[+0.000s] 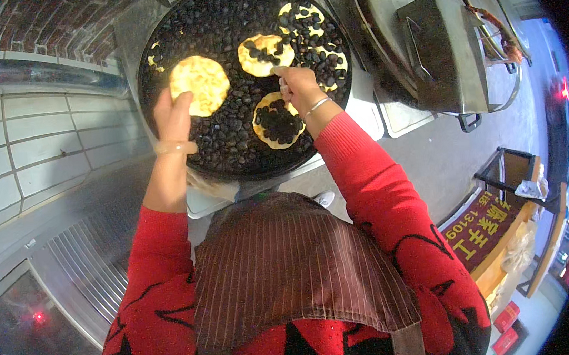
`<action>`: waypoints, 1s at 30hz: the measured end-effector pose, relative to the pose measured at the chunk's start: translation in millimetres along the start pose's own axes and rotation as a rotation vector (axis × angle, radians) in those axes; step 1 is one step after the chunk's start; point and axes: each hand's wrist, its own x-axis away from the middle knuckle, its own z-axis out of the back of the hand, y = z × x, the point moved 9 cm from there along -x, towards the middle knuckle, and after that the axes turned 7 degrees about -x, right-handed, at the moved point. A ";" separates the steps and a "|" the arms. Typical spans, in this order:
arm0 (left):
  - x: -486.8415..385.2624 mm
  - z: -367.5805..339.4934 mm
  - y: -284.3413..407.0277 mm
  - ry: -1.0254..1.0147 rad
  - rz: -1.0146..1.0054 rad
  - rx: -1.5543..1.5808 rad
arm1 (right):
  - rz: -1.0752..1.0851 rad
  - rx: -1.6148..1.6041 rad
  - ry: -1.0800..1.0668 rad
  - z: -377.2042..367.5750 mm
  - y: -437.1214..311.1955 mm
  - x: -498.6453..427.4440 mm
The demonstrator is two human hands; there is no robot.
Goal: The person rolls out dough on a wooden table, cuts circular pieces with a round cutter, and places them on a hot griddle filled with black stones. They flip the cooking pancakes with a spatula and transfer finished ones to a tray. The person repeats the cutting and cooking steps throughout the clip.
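A large round black pan [232, 152] full of dark pebbles lies before me. My left hand [172, 114] grips a round golden flatbread [202, 85] by its lower left edge, thumb on top, over the pan's left side. My right hand [298, 85] has its fingertips at the lower edge of a second flatbread [252, 67], which lies on the pebbles with some pebbles on it. Under my right wrist a third flatbread [281, 142] bears a heap of pebbles at its middle. Pale dough [317, 14] at the right rim is partly covered by pebbles.
To the right stand a large round metal lid [382, 21] and a boxy metal container [446, 56] with handles. A white tiled wall [41, 135] is at left, above a ribbed metal surface [86, 271]. At lower right are a wooden-edged table [504, 242] and a printed banner [482, 229].
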 end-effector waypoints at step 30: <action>72.2 23.5 -50.6 -0.096 0.313 0.342 | 0.593 0.909 0.034 19.7 0.4 64.6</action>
